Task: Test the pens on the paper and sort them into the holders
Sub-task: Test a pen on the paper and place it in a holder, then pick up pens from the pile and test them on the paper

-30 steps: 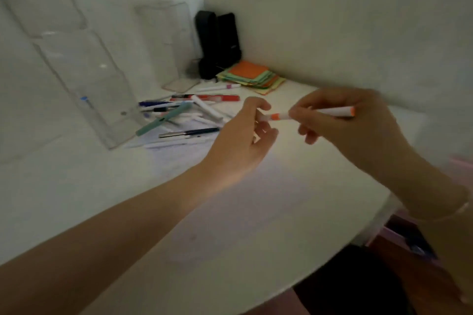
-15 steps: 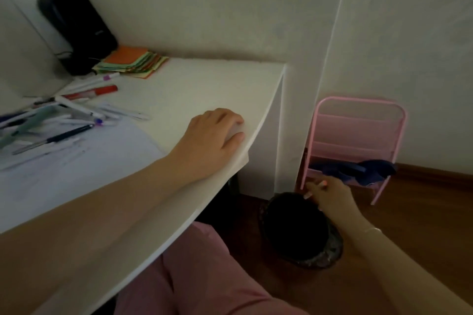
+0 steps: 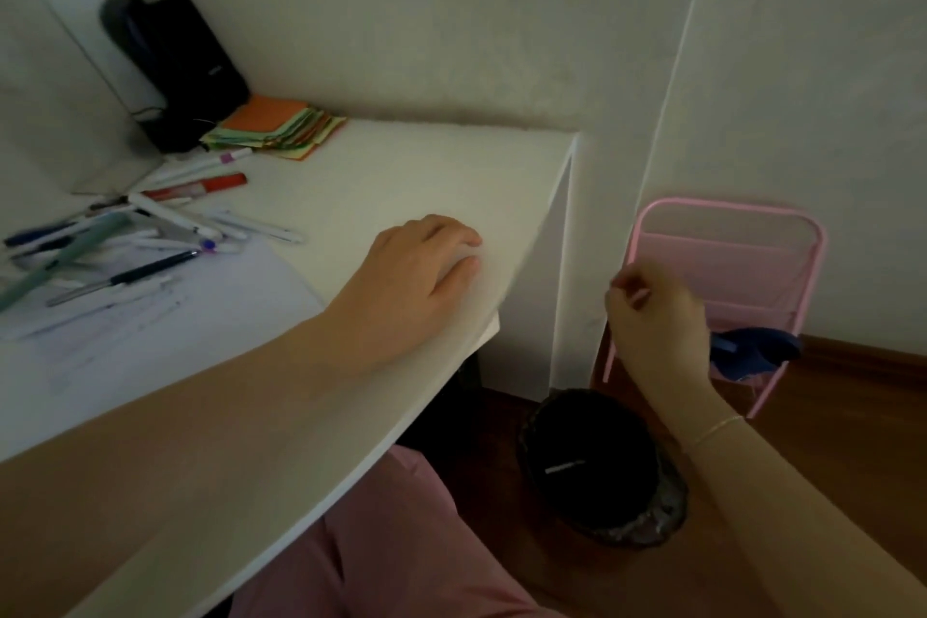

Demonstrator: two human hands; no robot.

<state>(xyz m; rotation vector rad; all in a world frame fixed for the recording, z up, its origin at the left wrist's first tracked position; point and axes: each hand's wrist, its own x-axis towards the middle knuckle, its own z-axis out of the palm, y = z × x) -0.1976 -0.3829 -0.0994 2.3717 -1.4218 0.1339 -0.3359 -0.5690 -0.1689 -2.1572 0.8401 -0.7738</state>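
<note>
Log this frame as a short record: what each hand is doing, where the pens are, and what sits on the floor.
left hand: rests palm down on the white desk near its edge, holding nothing
right hand: raised beside the desk above the black bin, fingers curled; contents unclear
bin contents: one pale pen-like item
pens: loose pile at desk's left, partly on the paper
floor: pink wire rack against the wall

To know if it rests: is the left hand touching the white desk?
Touching. The head view shows the left hand lying palm down on the white desk near its edge, with no gap under it.
</note>
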